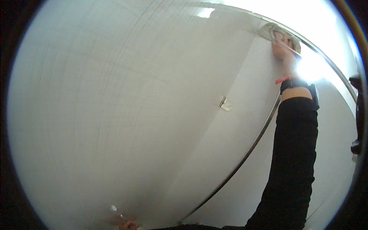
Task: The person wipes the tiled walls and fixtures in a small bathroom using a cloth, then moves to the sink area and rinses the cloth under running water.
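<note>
My right arm, in a black sleeve, reaches up on the right. My right hand [283, 46] is closed around a crumpled grey-beige cloth [268, 30] and presses it to a pale, smooth panel [153, 88], close beside a metal edge rail [306, 40]. A dark watch [313, 96] and a red band [283, 79] circle the wrist. At the lower edge, what seems to be my left hand [129, 224] shows only in part, dim and blurred, so its fingers cannot be made out. A small white spot [114, 208] lies just above it.
A small metal clip [226, 104] sits on the panel near its middle. A dark curved strip [245, 157] runs from the lower edge up toward my wrist. Bright light glares beside my right hand. Dark fittings [357, 119] stand at the far right rim. Fine streaks mark the panel's left part.
</note>
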